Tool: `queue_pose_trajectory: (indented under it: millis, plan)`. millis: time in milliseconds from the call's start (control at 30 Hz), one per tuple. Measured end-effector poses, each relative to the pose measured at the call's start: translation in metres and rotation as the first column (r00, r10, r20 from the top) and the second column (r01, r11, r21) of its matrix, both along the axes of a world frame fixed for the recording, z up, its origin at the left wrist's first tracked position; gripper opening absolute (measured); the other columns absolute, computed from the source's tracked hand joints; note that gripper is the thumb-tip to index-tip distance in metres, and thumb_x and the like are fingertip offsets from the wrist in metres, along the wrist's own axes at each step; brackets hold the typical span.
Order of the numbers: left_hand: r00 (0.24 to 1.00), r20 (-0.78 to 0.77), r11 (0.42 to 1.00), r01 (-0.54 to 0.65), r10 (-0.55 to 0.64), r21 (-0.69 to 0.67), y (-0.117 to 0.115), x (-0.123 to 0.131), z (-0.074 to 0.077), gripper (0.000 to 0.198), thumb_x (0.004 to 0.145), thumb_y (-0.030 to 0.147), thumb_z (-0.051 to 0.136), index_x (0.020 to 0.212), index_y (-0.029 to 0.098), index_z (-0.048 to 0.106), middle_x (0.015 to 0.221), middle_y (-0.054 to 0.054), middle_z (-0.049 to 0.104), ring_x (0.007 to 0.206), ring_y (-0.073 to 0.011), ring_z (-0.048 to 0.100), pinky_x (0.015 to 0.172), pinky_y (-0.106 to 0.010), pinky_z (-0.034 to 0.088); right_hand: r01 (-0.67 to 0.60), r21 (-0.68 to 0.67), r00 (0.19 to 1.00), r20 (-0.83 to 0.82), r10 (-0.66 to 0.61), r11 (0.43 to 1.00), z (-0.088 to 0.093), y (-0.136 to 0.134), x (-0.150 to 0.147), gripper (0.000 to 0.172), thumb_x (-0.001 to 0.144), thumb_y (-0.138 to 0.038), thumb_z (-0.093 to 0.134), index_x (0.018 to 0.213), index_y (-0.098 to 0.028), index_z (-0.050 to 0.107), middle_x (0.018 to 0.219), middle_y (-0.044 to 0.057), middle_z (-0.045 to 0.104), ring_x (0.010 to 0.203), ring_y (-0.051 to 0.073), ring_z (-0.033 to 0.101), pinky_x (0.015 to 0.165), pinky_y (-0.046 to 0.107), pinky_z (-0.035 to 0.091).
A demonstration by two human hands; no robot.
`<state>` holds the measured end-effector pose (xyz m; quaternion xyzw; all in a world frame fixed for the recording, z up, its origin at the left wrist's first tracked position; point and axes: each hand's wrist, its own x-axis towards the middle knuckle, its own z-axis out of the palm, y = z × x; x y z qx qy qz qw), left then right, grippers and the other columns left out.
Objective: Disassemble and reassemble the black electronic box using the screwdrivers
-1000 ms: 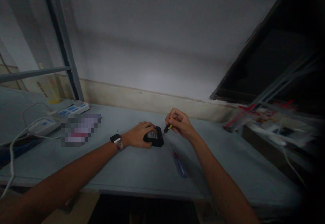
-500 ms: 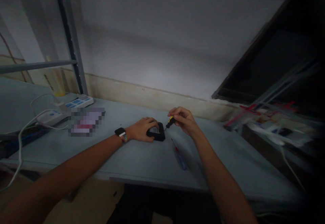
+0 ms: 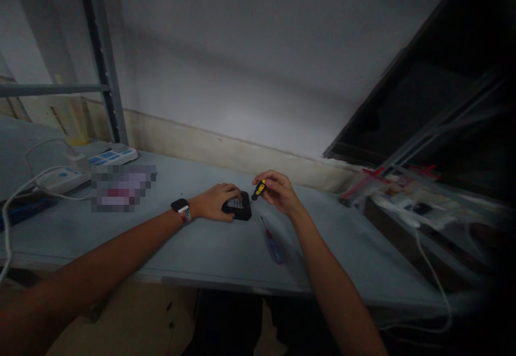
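On the table lies a small black box-shaped device with a pale label. My left hand, with a watch on its wrist, grips the device from its left side, fingers along the far edge and thumb along the near one. A black-and-yellow screwdriver is pinched in the fingers of my right hand. It tilts down to the left, its tip at the device's right end; whether it touches a screw I cannot tell. A second screwdriver with a clear bluish handle lies nearer me, right of the device.
To the left are a power strip with white cables, a pixelated flat object and a yellowish cup. A metal post rises there. At the right, a box carries clutter and a cable.
The whole view has shifted, so everything appears farther left. Both hands keep their holds, and the screwdriver's tip stays at the device's right end.
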<state>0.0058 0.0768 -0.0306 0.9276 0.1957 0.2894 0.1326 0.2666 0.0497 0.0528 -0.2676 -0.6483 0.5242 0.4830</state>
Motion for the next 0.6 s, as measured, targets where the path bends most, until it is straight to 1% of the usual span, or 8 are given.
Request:
queue_pose_trajectory:
  millis: [100,167,233,333,433,533,600]
  plan:
    - [1.0,-0.005,1.0,0.003,-0.003,-0.013,-0.001,0.0,0.001,0.057,0.081,0.037,0.079,0.135,0.023,0.066,0.142,-0.016,0.067,0.129,-0.0378,0.066,0.117,-0.058,0.05,0.015,0.015,1.0,-0.002,-0.015,1.0,-0.001,0.0,0.0,0.036,0.085,-0.042,0.094,0.09,-0.02,0.066,0.103,0.006,0.087,0.036,0.003,0.051,0.034,0.018,0.032]
    - [1.0,-0.012,1.0,0.002,-0.002,-0.013,-0.002,-0.001,0.001,0.057,0.081,0.036,0.079,0.135,0.023,0.066,0.143,-0.016,0.067,0.13,-0.0381,0.065,0.117,-0.058,0.05,0.028,0.014,1.0,-0.013,-0.028,1.0,0.0,0.0,-0.002,0.042,0.085,-0.042,0.096,0.088,-0.022,0.058,0.099,0.004,0.087,0.034,0.004,0.049,0.032,0.018,0.029]
    - [1.0,-0.017,1.0,-0.005,0.005,-0.014,-0.002,-0.001,0.002,0.057,0.081,0.035,0.08,0.135,0.022,0.066,0.144,-0.016,0.066,0.131,-0.0381,0.065,0.117,-0.057,0.05,0.031,0.003,0.999,-0.02,-0.031,1.0,0.0,0.001,-0.005,0.046,0.083,-0.043,0.097,0.088,-0.023,0.055,0.091,0.001,0.085,0.033,0.003,0.045,0.032,0.017,0.028]
    - [1.0,-0.021,1.0,-0.005,0.005,-0.023,-0.002,-0.002,0.002,0.057,0.081,0.034,0.08,0.135,0.023,0.065,0.144,-0.015,0.066,0.131,-0.0369,0.065,0.118,-0.056,0.049,0.022,-0.014,0.999,-0.024,-0.023,1.0,0.0,0.003,-0.007,0.041,0.086,-0.048,0.093,0.096,-0.022,0.063,0.088,0.0,0.083,0.034,0.002,0.042,0.034,0.017,0.029]
    - [1.0,-0.014,0.999,0.005,-0.005,-0.042,-0.002,-0.002,0.003,0.058,0.081,0.034,0.08,0.135,0.023,0.065,0.144,-0.016,0.066,0.132,-0.0369,0.064,0.118,-0.056,0.049,0.021,-0.018,1.0,-0.018,-0.022,1.0,0.001,0.006,-0.003,0.039,0.087,-0.054,0.089,0.1,-0.02,0.073,0.094,0.004,0.084,0.037,0.004,0.049,0.035,0.02,0.034]
    - [1.0,-0.012,0.999,0.007,-0.007,-0.052,-0.003,-0.002,0.003,0.059,0.08,0.034,0.082,0.136,0.023,0.065,0.145,-0.015,0.066,0.134,-0.0374,0.064,0.119,-0.057,0.048,0.029,-0.001,1.0,0.009,-0.029,1.0,0.002,0.01,0.002,0.034,0.086,-0.049,0.09,0.097,-0.018,0.08,0.103,0.009,0.087,0.039,0.005,0.053,0.035,0.021,0.036]
    - [1.0,-0.007,0.999,0.006,-0.006,-0.052,-0.003,-0.002,0.002,0.059,0.08,0.033,0.082,0.135,0.024,0.065,0.145,-0.014,0.066,0.134,-0.037,0.064,0.12,-0.057,0.048,0.038,0.023,0.999,0.025,-0.039,0.999,0.004,0.013,0.005,0.029,0.086,-0.044,0.091,0.098,-0.018,0.083,0.112,0.011,0.088,0.039,0.004,0.051,0.035,0.021,0.035]
